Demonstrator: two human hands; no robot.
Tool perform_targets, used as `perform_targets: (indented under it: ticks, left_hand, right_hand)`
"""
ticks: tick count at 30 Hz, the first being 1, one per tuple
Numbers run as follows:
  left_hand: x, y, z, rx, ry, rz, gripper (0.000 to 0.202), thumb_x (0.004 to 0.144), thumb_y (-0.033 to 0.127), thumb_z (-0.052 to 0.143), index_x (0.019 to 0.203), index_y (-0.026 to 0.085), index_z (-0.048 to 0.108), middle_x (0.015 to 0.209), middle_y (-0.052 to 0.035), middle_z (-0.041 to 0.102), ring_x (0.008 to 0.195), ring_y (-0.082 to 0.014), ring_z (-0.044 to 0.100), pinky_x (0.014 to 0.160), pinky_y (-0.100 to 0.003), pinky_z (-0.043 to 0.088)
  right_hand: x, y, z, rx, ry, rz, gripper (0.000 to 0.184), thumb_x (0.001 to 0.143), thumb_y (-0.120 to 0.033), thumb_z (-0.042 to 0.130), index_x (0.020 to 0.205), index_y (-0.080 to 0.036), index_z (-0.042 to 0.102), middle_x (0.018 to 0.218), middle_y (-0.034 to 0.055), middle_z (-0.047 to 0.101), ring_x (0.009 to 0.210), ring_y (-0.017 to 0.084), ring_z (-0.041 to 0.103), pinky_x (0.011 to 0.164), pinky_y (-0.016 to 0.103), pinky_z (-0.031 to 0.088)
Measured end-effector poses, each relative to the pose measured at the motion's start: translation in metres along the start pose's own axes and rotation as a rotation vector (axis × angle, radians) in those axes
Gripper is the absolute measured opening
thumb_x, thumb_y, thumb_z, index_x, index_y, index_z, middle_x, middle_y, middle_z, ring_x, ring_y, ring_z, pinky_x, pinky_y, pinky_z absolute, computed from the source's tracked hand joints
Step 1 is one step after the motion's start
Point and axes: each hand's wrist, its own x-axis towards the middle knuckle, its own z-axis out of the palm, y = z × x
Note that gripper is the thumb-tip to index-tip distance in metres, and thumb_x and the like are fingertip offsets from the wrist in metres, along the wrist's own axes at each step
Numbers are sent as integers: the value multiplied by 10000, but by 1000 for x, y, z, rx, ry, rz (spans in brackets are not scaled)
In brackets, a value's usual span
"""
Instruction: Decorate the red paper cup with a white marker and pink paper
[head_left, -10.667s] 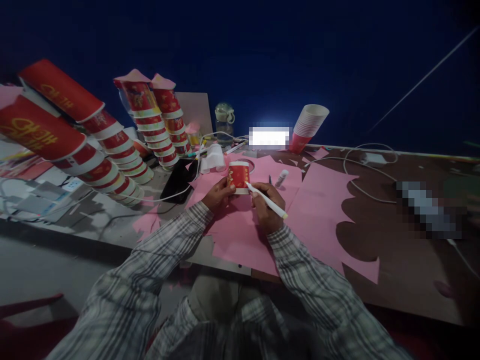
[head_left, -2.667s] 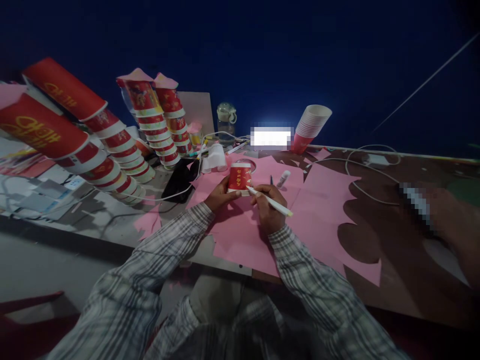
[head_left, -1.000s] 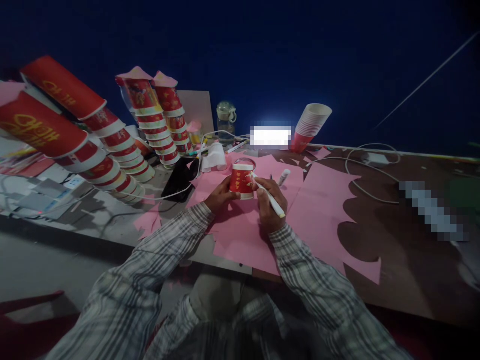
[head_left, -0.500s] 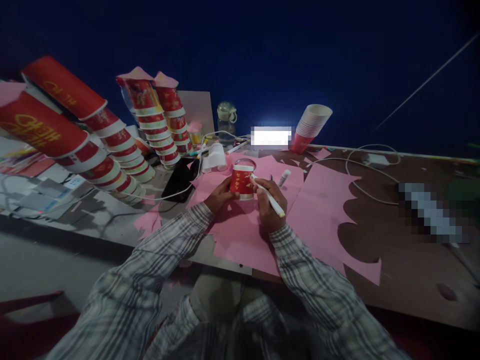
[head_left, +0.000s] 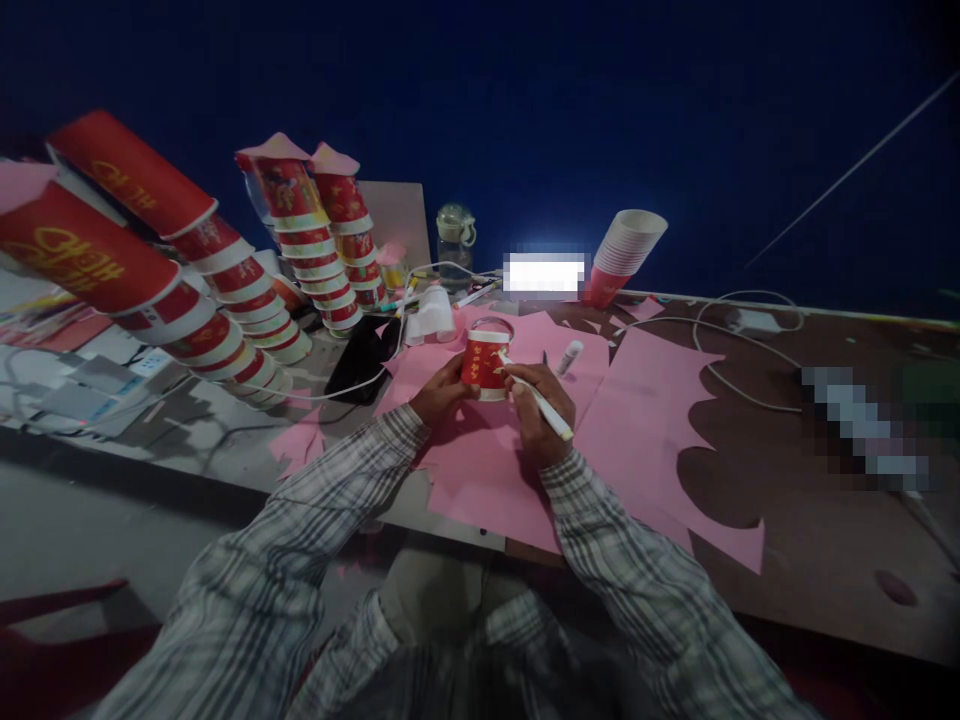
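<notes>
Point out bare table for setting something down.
Bare: brown tabletop right of the scalloped pink paper sheet, nearer than the thin white cable. Crowded: left, with red paper-cup towers; centre, where the left hand holds a small red paper cup.

- Blue wall (head_left: 480,100) behind the brown table (head_left: 817,560).
- Bottle (head_left: 455,245), upright near the wall.
- Board (head_left: 397,225), standing just left of the bottle.
- Black slab (head_left: 360,360), lying flat, a white cable (head_left: 315,398) along its near side.
- White adapter (head_left: 754,321), far right, beside a looped cord (head_left: 750,293).
- Red shape (head_left: 67,650), low left, perhaps a chair; too dim to be sure.
</notes>
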Motion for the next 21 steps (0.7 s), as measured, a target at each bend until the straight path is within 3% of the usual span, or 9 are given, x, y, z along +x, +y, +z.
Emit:
perform_targets:
  ticks: [10,15,21]
  left_hand:
    - [1,-3,-3,-6,13,15,559,581,171,753,1130,176,643,1090,-83,725,1038,-261,663,949,-397,477]
    - [1,-2,0,-9,32,32,510,591,178,734,1093,185,641,1046,-65,722,1020,-255,664,939,-395,478]
    - [2,-1,-1,21,8,21,531,582,191,716,1107,181,635,1053,-67,712,1085,-269,641,988,-410,449]
  right_hand:
    - [0,-3,-1,-2,98,88,227,928,-349,536,1062,-221,666,935,62,687,839,201,668,775,388,572]
    - [-1,-2,1,-53,-4,-25,214,923,-354,550,1008,-217,692,929,68,699,833,200,671,756,381,573]
    - [-2,4,2,-33,-32,5,199,913,-326,545,994,-231,701,919,55,708,811,200,673,740,384,576]
